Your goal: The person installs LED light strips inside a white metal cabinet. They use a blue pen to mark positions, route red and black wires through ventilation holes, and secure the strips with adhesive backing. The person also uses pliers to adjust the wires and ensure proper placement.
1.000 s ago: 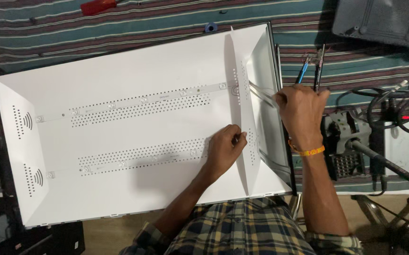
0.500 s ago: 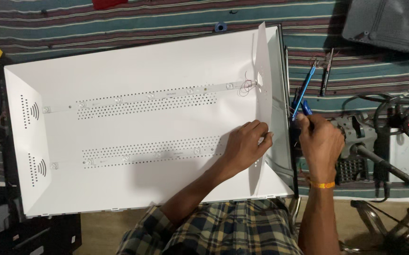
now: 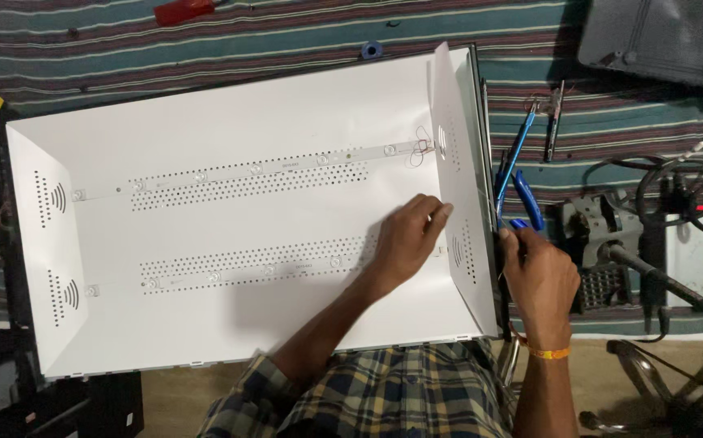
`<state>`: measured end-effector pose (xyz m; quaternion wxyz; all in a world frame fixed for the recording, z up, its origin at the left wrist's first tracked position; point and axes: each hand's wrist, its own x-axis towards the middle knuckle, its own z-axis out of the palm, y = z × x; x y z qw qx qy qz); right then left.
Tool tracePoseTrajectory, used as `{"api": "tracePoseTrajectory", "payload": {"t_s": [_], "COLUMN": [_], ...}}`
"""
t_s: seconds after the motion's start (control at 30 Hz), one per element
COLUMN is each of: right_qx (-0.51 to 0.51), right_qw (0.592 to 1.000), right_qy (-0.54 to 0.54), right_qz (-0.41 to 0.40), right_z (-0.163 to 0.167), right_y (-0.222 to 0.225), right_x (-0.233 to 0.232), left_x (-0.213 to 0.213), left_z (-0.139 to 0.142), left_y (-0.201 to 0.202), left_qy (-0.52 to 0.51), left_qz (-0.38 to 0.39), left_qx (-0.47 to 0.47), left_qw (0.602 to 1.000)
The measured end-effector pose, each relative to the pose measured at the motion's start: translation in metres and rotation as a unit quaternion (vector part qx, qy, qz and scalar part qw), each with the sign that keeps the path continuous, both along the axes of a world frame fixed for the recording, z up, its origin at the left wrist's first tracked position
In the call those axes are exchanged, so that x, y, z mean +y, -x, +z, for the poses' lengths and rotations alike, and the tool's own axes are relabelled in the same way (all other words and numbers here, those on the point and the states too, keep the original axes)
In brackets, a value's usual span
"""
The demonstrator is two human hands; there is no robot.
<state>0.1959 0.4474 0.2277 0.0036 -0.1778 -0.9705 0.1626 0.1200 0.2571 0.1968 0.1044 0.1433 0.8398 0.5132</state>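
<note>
Left hand (image 3: 408, 239) rests flat, grasping nothing, on the white backlight panel (image 3: 230, 146); right hand (image 3: 540, 280), beside the panel's right edge, grips blue-handled pliers (image 3: 522, 195).

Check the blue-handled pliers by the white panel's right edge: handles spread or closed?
Spread: the blue-handled pliers show two handles splayed apart above the right hand.
</note>
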Motion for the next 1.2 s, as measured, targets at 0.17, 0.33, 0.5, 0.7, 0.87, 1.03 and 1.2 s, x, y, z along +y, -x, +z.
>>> {"api": "tracePoseTrajectory", "payload": {"t_s": [0.17,0.33,0.5,0.7,0.87,1.03,1.2], "right_qx": [0.079,0.118,0.125,0.151,0.167,0.207,0.225], "right_qw": [0.995,0.983,0.977,0.975,0.977,0.971,0.968], "right_qy": [-0.026,0.002,0.011,-0.004,0.024,0.048,0.060], "right_qz": [0.050,0.142,0.170,0.165,0.127,0.114,0.090], "right_z": [0.012,0.005,-0.007,-0.013,-0.020,-0.020,-0.016], "right_y": [0.015,0.056,0.083,0.100,0.103,0.101,0.096], "right_x": [-0.007,-0.008,-0.015,-0.011,-0.010,-0.007,-0.008], "left_x": [-0.023,-0.022,-0.018,-0.016,-0.012,-0.017,-0.031], "left_z": [-0.022,-0.043,-0.053,-0.050,-0.048,-0.044,-0.034], "left_y": [0.059,0.088,0.089,0.094,0.095,0.096,0.101], "left_qy": [0.061,0.095,0.082,0.082,0.114,0.033,0.021], "left_qz": [0.098,0.055,0.049,0.027,0.019,0.081,-0.010], "left_qx": [0.143,0.190,0.207,0.216,0.211,0.141,0.217], "left_qw": [0.983,0.976,0.974,0.972,0.971,0.986,0.976]}}
